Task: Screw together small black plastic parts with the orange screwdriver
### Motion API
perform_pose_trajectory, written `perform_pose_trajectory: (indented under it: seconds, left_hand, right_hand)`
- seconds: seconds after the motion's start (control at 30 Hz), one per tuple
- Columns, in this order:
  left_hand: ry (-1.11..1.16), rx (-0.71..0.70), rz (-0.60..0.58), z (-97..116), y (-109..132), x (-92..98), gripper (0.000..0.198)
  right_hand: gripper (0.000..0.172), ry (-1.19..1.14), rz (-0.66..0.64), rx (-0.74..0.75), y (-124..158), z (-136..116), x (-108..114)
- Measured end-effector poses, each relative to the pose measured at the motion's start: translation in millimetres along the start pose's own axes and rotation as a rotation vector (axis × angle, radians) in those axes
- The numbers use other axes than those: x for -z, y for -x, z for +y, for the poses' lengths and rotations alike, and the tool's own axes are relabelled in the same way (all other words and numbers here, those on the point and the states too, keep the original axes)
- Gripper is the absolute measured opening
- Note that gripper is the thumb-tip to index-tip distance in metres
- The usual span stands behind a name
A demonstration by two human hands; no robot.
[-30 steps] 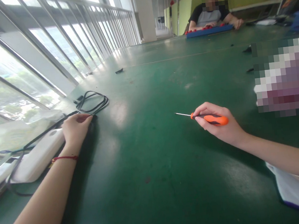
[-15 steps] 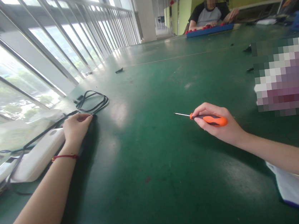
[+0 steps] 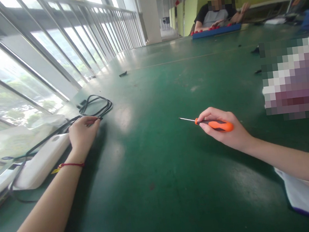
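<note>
My right hand [image 3: 225,126] is closed round the orange and black handle of a screwdriver [image 3: 217,124]. Its thin metal shaft points left, above the green table [image 3: 154,160]. At the left, my left hand [image 3: 84,133] has its fingers pinched together, with a small dark bit showing at the fingertips; what it is I cannot make out. Just beyond that hand lies a looped black cable [image 3: 102,109]. A white power strip [image 3: 42,164] rests beside the left wrist, partly covered by the hand.
Clear plastic bags [image 3: 30,132] lie by the railing [image 3: 78,39] on the left. A small black scrap [image 3: 123,73] is farther back on the table. Across it sits a person [image 3: 215,16] behind a blue tray [image 3: 216,31] with red pieces. A blurred-out object [image 3: 295,77] stands at the right.
My left hand has shifted slightly right and showed more of the dark bit at its fingertips. The right hand with the screwdriver has moved barely left. Across the table, the person's hand has risen slightly.
</note>
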State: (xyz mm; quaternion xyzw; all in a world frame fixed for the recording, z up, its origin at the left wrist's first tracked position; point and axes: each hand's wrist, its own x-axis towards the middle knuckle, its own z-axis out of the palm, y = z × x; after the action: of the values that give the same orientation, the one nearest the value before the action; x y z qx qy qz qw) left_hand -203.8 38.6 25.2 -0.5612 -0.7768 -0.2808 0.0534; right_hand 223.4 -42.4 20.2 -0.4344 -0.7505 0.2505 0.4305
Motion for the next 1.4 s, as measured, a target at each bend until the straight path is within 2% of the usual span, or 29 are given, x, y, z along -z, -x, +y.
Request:
perform_pose_trajectory:
  seconds: [0.07, 0.23, 0.33, 0.43, 0.53, 0.7, 0.83, 0.97, 1.23, 1.4]
  left_hand:
    - [0.085, -0.1, -0.01, 20.0, 9.8, 0.8, 0.03]
    - [0.292, -0.321, -0.258, 93.8, 40.7, -6.6, 0.023]
    - [0.421, -0.518, -0.393, 137.9, 58.0, -17.0, 0.019]
    - [0.467, -0.725, -0.446, 171.8, 70.4, -29.4, 0.015]
    - [0.463, -0.833, -0.454, 191.4, 75.3, -43.5, 0.015]
    - [0.475, -0.839, -0.437, 199.0, 70.6, -65.0, 0.016]
    - [0.475, -0.826, -0.431, 200.5, 65.8, -73.1, 0.014]
    - [0.508, -0.842, -0.443, 201.8, 64.3, -77.1, 0.015]
    - [0.565, -0.785, -0.448, 198.3, 65.6, -78.8, 0.014]
    - [0.556, -0.773, -0.455, 198.8, 66.5, -77.7, 0.014]
  right_hand:
    - [0.002, 0.0, 0.002, 0.0, 0.1, -0.7, -0.1]
    - [0.005, 0.019, 0.052, -0.008, 0.1, 0.7, -0.1]
    - [0.008, 0.035, 0.113, -0.003, -0.1, 2.8, -0.2]
    - [0.008, 0.041, 0.171, -0.003, -0.1, 2.4, -0.4]
    - [0.008, 0.038, 0.216, 0.0, -0.1, 0.2, -0.1]
    - [0.009, 0.061, 0.204, 0.018, -3.7, 3.8, 3.0]
    - [0.007, 0.065, 0.165, -0.001, -10.6, 12.6, 6.8]
    - [0.006, 0.059, 0.162, -0.007, -15.7, 15.5, 10.1]
    - [0.007, -0.004, 0.142, -0.036, -14.6, 13.2, 12.0]
    - [0.007, -0.036, 0.195, -0.058, -12.0, 13.8, 11.7]
